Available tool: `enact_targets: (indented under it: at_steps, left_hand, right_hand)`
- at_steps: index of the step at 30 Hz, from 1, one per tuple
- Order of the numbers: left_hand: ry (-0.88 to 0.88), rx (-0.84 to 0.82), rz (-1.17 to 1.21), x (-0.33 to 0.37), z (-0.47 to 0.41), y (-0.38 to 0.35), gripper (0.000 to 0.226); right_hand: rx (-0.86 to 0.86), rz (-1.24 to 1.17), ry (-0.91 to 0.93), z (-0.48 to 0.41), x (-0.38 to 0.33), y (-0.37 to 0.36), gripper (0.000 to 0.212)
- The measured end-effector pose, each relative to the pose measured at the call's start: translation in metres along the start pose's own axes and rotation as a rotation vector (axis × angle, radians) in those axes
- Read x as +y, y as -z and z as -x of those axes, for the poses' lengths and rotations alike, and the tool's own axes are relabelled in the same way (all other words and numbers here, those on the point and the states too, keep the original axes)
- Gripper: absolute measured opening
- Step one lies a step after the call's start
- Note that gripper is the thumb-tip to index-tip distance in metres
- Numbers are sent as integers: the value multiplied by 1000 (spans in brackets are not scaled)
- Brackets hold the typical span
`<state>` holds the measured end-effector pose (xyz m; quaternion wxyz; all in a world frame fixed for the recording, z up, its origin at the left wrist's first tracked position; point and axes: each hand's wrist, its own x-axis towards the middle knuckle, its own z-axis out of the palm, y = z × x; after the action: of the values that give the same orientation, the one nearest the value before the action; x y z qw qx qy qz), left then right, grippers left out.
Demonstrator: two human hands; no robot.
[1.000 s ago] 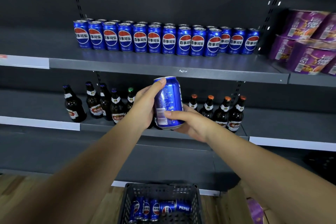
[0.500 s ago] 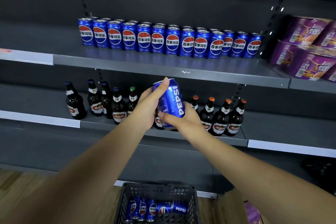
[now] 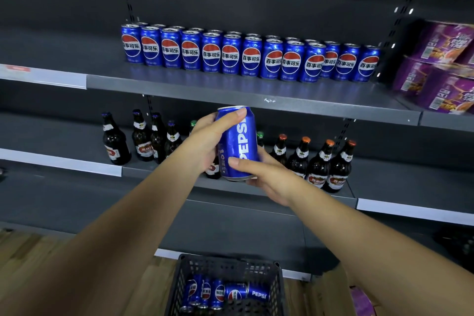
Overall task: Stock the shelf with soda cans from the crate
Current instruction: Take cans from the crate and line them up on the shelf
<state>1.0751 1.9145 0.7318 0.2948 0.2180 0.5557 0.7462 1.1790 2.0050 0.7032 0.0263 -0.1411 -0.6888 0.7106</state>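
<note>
Can (image 3: 239, 146) is held by 2 hands: left hand (image 3: 207, 141) curled round top, right hand (image 3: 269, 179) pinching base. Shelf edge (image 3: 205, 95) just above may be clipped, and row of cans (image 3: 251, 59) beyond toppled.

We read PEPSI in white capitals running up the side of the held can (image 3: 237, 143). The shelf cans (image 3: 251, 59) each carry the Pepsi globe with 百事可乐 across it. In the crate (image 3: 225, 265), the lying can (image 3: 259, 294) also says PEPSI. The labels on the beer bottles (image 3: 316, 164) and purple packs (image 3: 436, 67) are too blurred for us to read.
</note>
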Motion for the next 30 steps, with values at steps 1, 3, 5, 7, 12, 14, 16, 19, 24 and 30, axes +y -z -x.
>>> enact_targets:
  at_steps: [1,3,5,7,12,14,16,19,24,30]
  left_hand:
    - [2,-15,-5,2,0,1,10]
    - [28,-34,7,4,1,3,19]
    - [67,-38,21,4,2,4,38]
    - [95,-39,25,2,3,5,50]
    - [54,8,74,-1,0,7,51]
    - [41,58,22,-2,0,5,53]
    - [27,106,-27,-3,0,4,62]
    - [-8,169,-102,-5,-2,6,54]
    - [-54,239,-121,-4,-7,9,44]
    - [-46,234,-123,-2,-11,18,45]
  right_hand:
    - [-54,-58,-21,-1,1,1,60]
    - [-170,-169,-53,-2,4,4,58]
    - [-235,-231,-76,-1,6,4,54]
    - [-212,-231,-73,-3,8,2,55]
    - [-11,-158,8,-5,3,-12,43]
    - [93,-69,50,-6,1,-17,37]
    - [161,-25,90,-6,0,-22,32]
    - [251,42,109,-9,1,-26,42]
    - [289,104,83,-14,-3,-31,55]
    - [154,-69,-50,-21,-6,-23,67]
